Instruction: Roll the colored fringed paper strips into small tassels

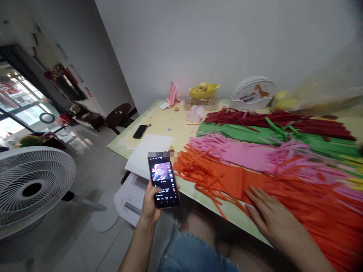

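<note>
A lit smartphone (pixel 163 183) sits in my left hand (pixel 151 204), the thumb over its screen and fingertips at its far edge. My right hand (pixel 273 211) lies flat on a sheet of orange fringed paper (pixel 229 181), fingers stretched out. The orange paper is cut into thin strips at its ends, and some strips hang over the table's front edge. Behind it lie pink fringed paper (pixel 244 155), green paper (pixel 238 132) and dark red paper (pixel 255 119) in rows. Some yellow strips (pixel 351 172) show at the right edge.
On the table (pixel 159 117) lie a second, dark phone (pixel 140 131) and a white sheet (pixel 147 149). Along the wall stand a pink stand (pixel 172 94), a yellow fruit bowl (pixel 205 90), a tissue box (pixel 195 113) and a white giraffe-print box (pixel 253 92). A fan (pixel 36 189) stands left.
</note>
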Demonstrator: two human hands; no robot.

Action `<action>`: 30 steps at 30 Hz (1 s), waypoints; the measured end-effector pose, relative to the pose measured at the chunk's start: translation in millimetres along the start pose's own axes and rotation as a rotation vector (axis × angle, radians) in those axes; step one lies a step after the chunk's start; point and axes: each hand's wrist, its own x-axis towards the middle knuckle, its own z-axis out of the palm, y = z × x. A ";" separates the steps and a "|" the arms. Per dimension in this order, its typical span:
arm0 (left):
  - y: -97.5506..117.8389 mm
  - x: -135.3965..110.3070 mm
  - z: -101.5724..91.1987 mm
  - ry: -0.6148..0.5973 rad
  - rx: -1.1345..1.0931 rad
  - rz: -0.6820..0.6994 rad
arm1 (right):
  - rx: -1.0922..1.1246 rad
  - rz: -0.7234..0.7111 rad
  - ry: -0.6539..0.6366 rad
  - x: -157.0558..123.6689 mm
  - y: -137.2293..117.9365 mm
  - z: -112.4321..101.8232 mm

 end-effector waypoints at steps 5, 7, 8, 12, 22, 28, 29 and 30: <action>11.9 9.6 -8.9 -0.010 -0.097 -0.124 | -0.010 -0.013 0.028 1.1 -0.6 0.2; 19.1 14.0 -15.9 -0.008 -0.103 -0.124 | -0.020 -0.007 0.033 1.5 -0.9 0.8; 22.0 15.6 -19.4 -0.001 -0.088 -0.098 | -0.019 0.002 0.033 1.4 -0.9 1.4; 24.6 16.7 -28.3 0.036 0.039 0.000 | 0.018 0.034 0.038 0.3 -0.5 4.3; 14.6 16.6 -19.4 0.134 0.000 -0.002 | -0.018 -0.012 0.042 1.6 0.1 3.6; 14.5 14.6 -18.5 0.111 -0.030 -0.012 | -0.034 -0.015 0.050 0.7 0.3 4.8; 14.4 14.1 -18.0 0.117 -0.027 -0.008 | -0.023 -0.005 0.040 0.2 0.4 5.3; 14.3 13.6 -17.5 0.125 -0.022 -0.004 | -0.013 0.005 0.032 -0.4 0.5 5.9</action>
